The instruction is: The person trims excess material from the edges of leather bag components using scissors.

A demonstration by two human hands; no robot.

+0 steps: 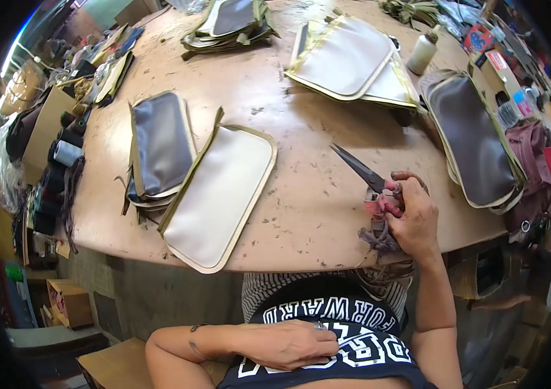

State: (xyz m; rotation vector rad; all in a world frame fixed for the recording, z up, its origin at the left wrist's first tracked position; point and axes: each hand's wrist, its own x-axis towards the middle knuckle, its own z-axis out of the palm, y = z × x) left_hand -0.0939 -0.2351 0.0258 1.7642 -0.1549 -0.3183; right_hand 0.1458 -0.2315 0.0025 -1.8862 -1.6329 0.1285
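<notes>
My right hand [414, 217] is closed round the handles of a pair of scissors [365, 170] over the table's near right part. Their dark blades point away to the upper left, and the handles are wrapped in pinkish cloth. A scrap of grey cloth [379, 236] lies just below the handles. Against the front of the dark shirt [379, 350] rests my left hand [295, 345], its fingers curled in; whatever they may hold is hidden. To the left of the scissors, a flat white panel with olive edging [227, 188] overhangs the table's front edge.
Stacked dark panels lie at left [162, 142] and right [473, 139]. White panels [346, 58] and another stack [230, 23] are farther back, near a white bottle [423, 52]. Thread spools [65, 152] line the left edge; a mauve bag [531, 159] sits at right.
</notes>
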